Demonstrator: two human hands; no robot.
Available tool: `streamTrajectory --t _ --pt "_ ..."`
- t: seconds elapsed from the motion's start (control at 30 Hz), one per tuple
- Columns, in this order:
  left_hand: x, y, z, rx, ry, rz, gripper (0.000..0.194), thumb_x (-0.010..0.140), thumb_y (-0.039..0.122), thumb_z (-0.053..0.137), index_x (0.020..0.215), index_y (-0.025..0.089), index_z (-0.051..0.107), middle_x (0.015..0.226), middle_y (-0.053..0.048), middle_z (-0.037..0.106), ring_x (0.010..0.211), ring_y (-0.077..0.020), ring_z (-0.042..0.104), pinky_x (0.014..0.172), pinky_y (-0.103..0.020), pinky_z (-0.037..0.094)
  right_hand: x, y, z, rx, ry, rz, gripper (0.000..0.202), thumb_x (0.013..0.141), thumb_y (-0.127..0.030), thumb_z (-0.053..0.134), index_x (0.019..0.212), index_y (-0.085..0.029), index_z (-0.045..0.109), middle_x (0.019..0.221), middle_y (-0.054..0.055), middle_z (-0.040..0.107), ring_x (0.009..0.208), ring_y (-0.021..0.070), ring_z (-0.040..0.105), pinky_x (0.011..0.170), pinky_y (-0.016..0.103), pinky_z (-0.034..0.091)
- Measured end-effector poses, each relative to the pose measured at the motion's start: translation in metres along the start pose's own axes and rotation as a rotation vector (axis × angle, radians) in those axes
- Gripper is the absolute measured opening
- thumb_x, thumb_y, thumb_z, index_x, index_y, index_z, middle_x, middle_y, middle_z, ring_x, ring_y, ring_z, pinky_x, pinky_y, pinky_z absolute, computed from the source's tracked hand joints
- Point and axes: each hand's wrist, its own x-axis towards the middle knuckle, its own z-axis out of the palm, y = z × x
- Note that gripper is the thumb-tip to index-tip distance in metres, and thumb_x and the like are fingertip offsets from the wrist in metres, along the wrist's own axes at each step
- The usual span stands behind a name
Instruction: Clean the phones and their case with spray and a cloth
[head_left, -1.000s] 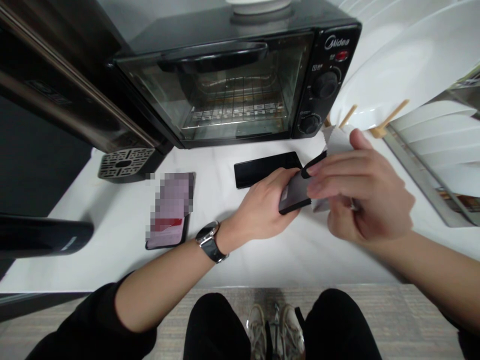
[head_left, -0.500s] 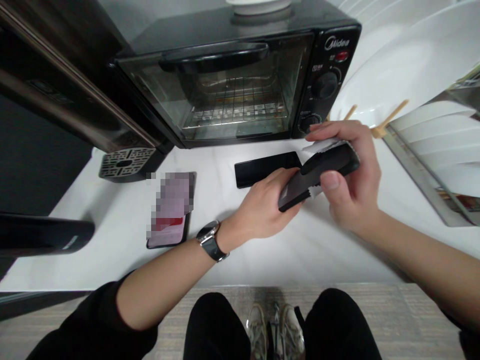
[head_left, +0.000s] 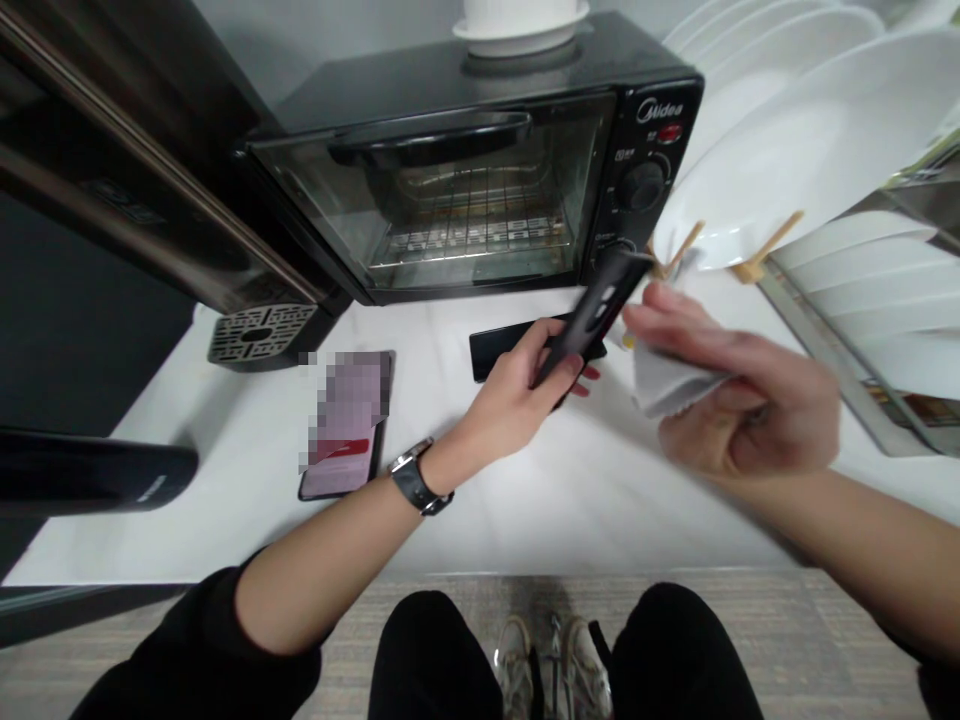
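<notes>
My left hand grips a thin black phone case by its lower end, holding it tilted above the counter. Two small pale spots show near its upper part. To the right, apart from the case, my right hand pinches a folded grey-white cloth; motion blurs this hand and the cloth. Behind my left fingers a black phone lies flat on the counter, partly covered. Another phone with a lit, pixelated screen rests left of my left hand.
A black toaster oven stands at the back of the white counter, with a white dish on top. White plates fill a rack on the right. A dark machine with a drip tray stands on the left.
My right hand has drawn the cloth off the phone case and moved right and down. The case now points more steeply upward in my left hand, which has shifted slightly left.
</notes>
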Motion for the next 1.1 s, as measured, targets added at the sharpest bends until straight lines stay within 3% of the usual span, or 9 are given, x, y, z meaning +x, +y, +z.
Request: streamTrajectory --t 0.1,0.17,0.23,0.37,0.53,0.6,0.73,0.93,1.1 --pt "0.003 -0.004 0.000 0.040 0.048 -0.067 0.020 0.100 0.036 0.059 0.112 0.020 0.063 0.113 -0.006 0.077 0.105 -0.0230 0.074 0.096 -0.041 0.059 0.003 0.003 0.004 0.088 -0.031 -0.250 0.049 0.104 -0.017 0.052 0.152 -0.029 0.056 0.115 0.005 0.083 0.111 0.0245 0.079 0.083 0.040 0.073" --pt "0.004 0.000 -0.001 0.156 -0.020 -0.076 0.017 0.098 0.034 0.062 0.108 0.020 0.064 0.113 -0.008 0.077 0.103 -0.0254 0.074 0.093 -0.043 0.059 0.004 0.006 0.008 0.051 -0.038 -0.238 0.045 0.105 -0.016 0.050 0.147 -0.029 0.060 0.100 0.003 0.084 0.079 0.0206 0.081 0.058 0.033 0.068" --pt "0.003 0.007 -0.004 0.330 -0.089 -0.098 0.026 0.098 0.040 0.063 0.112 0.018 0.064 0.109 -0.010 0.078 0.100 -0.0292 0.075 0.090 -0.046 0.059 0.004 0.008 0.012 -0.022 -0.055 -0.179 0.041 0.104 -0.015 0.049 0.142 -0.027 0.061 0.092 0.002 0.083 0.060 0.0170 0.075 0.048 0.030 0.059" --pt "0.002 0.019 -0.010 0.707 -0.143 -0.085 0.054 0.097 0.046 0.065 0.141 0.016 0.056 0.109 -0.012 0.077 0.097 -0.0325 0.074 0.085 -0.048 0.059 0.001 0.010 0.020 -0.051 -0.138 -0.109 0.047 0.096 -0.013 0.061 0.141 -0.021 0.052 0.093 0.002 0.081 0.062 0.0170 0.074 0.053 0.029 0.056" --pt "0.001 0.012 -0.010 0.913 0.004 0.150 0.048 0.103 0.036 0.055 0.146 0.015 0.057 0.138 -0.015 0.064 0.125 -0.0322 0.059 0.106 -0.051 0.053 -0.005 0.013 0.023 0.024 -0.163 0.034 0.047 0.085 -0.013 0.056 0.125 -0.028 0.037 0.075 -0.007 0.060 0.049 0.0156 0.053 0.050 0.031 0.043" --pt "0.000 0.004 -0.009 0.957 0.011 0.153 0.051 0.104 0.036 0.054 0.149 0.012 0.054 0.151 -0.018 0.057 0.138 -0.0342 0.051 0.118 -0.054 0.045 -0.004 0.014 0.022 0.007 -0.176 0.065 0.044 0.077 -0.012 0.055 0.113 -0.028 0.036 0.074 -0.008 0.051 0.050 0.0144 0.046 0.050 0.030 0.038" --pt "0.000 -0.009 -0.010 1.042 -0.036 0.060 0.062 0.102 0.033 0.056 0.157 0.007 0.043 0.166 -0.025 0.041 0.154 -0.0401 0.038 0.126 -0.063 0.031 0.002 0.014 0.021 -0.090 -0.260 0.075 0.036 0.069 -0.010 0.051 0.099 -0.028 0.039 0.081 -0.003 0.057 0.061 0.0155 0.051 0.056 0.030 0.042" --pt "0.007 -0.006 -0.019 1.041 -0.026 0.038 0.063 0.097 0.032 0.065 0.153 0.007 0.050 0.141 -0.022 0.063 0.127 -0.0359 0.056 0.112 -0.054 0.048 0.007 0.011 0.025 -0.149 -0.194 -0.002 0.027 0.089 -0.006 0.049 0.108 -0.025 0.056 0.099 0.004 0.070 0.092 0.0199 0.068 0.076 0.034 0.054" --pt "0.012 0.008 -0.025 0.958 0.145 0.134 0.064 0.085 0.038 0.082 0.141 0.015 0.063 0.128 -0.014 0.070 0.119 -0.0344 0.060 0.108 -0.052 0.051 0.005 0.013 0.024 -0.216 0.033 -0.034 0.051 0.089 -0.013 0.061 0.138 -0.028 0.058 0.123 0.010 0.070 0.113 0.0285 0.067 0.094 0.045 0.059"
